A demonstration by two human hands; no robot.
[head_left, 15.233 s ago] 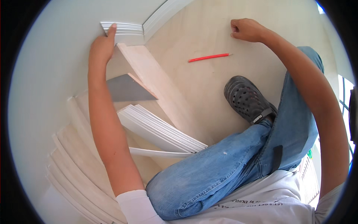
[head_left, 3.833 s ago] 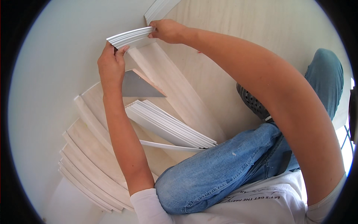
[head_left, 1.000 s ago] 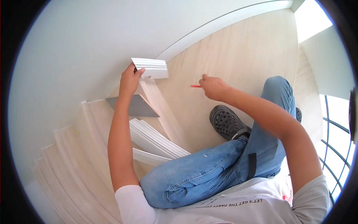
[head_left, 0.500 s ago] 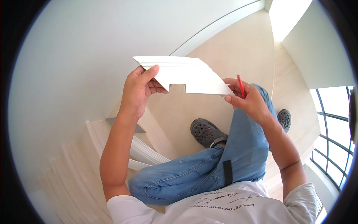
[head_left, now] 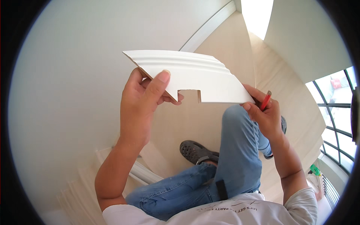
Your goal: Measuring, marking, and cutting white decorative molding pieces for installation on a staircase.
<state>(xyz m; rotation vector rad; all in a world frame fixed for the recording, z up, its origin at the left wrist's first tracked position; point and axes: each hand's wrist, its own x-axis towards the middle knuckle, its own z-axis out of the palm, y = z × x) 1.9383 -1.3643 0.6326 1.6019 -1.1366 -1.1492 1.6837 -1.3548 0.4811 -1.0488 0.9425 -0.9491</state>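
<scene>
A white piece of skirting board [head_left: 195, 75] is held up in front of me, its ends cut at a slant and a square notch in its lower edge. Ridged moulding runs along its upper side. My left hand [head_left: 144, 92] grips the left end, thumb on the white face and fingers behind. At the right-hand tip, my right hand [head_left: 265, 110] pinches the board between thumb and fingers. A red pencil [head_left: 266, 100] is also tucked in that right hand, sticking up between the fingers.
White skirting [head_left: 208, 28] runs along the wall on the far side. Pale wooden stair steps [head_left: 86, 185] descend at the lower left. Below the board are my bent knee [head_left: 238, 123] and a dark clog [head_left: 197, 152]. A black-framed window [head_left: 332, 112] stands at the right.
The board has come closer and appears larger, its right end shifted right and slightly down. Both hands keep hold of it. The view has turned, showing more of the window.
</scene>
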